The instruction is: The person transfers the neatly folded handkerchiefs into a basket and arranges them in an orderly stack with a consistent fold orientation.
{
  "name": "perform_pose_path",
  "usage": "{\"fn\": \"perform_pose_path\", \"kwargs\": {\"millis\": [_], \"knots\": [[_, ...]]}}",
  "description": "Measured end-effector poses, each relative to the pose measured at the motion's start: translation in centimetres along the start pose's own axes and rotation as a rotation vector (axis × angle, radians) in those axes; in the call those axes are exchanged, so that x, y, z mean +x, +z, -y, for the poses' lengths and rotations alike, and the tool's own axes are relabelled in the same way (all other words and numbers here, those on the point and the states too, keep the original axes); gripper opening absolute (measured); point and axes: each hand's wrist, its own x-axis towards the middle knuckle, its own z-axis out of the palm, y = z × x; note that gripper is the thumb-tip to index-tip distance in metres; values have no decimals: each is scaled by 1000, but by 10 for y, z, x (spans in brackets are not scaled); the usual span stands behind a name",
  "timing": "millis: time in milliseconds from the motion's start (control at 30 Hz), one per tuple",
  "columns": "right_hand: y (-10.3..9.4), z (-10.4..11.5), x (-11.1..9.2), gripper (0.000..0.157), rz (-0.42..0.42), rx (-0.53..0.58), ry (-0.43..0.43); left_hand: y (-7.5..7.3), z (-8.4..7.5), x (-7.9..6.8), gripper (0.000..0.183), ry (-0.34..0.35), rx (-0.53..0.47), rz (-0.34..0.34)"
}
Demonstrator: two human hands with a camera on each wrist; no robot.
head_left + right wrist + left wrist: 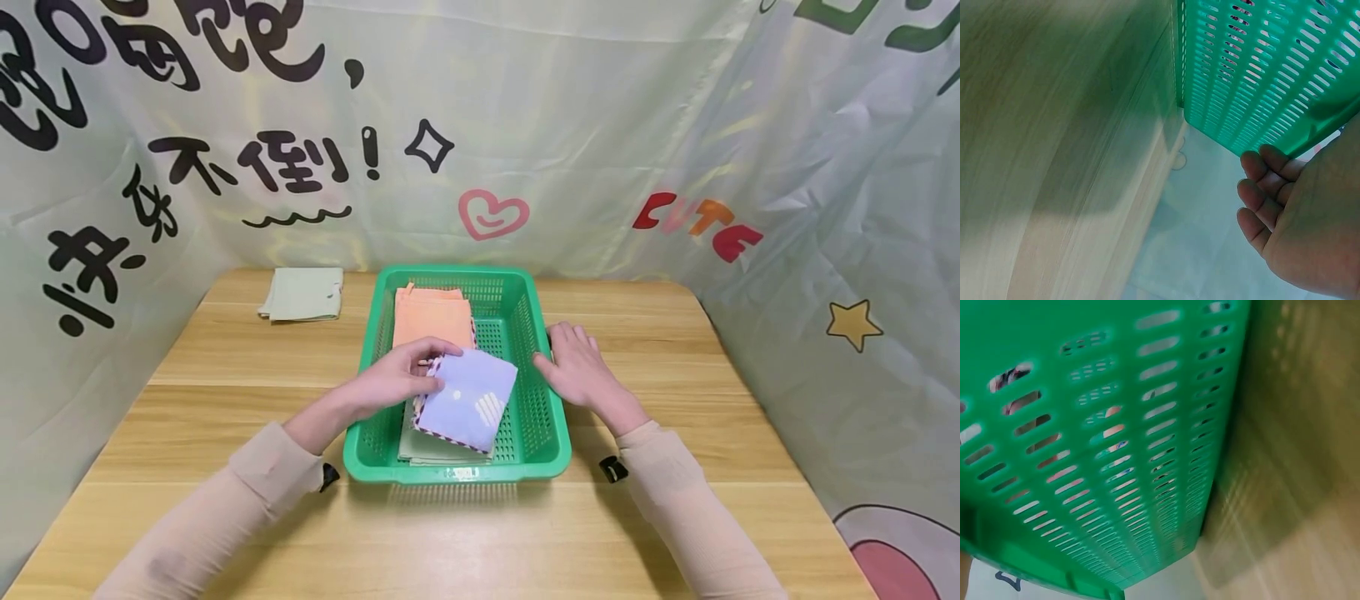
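Note:
A green plastic basket (457,476) with slotted walls stands mid-table. Over its inside, my left hand (390,377) pinches the left edge of a folded purple towel (468,404), thumb on top. This towel has a white pattern and a dark-and-white trimmed edge. A folded orange towel (431,321) lies in the basket's back left, and a pale green towel (417,448) shows below the purple one. At the basket's right rim is my right hand (585,371), holding nothing, its fingers loosely bent in the right wrist view. The left wrist view shows mostly the basket's wall (1079,315).
Two or more folded pale green cloths (306,293) lie at the back left of the wooden table (645,325). A printed white curtain (600,125) hangs behind the table and along both sides.

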Motion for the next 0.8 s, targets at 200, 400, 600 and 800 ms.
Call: {"fn": "perform_pose_path", "kwargs": {"millis": [200, 400, 600, 800], "knots": [[1, -1, 0, 48, 2, 6, 0, 3, 5, 3, 48, -62, 57, 35], [0, 0, 0, 49, 4, 9, 3, 2, 6, 5, 42, -121, 201, -1], [0, 0, 0, 49, 3, 12, 8, 6, 9, 5, 33, -97, 440, -54], [0, 0, 0, 50, 2, 14, 5, 7, 4, 3, 26, 17, 828, 5]]}}
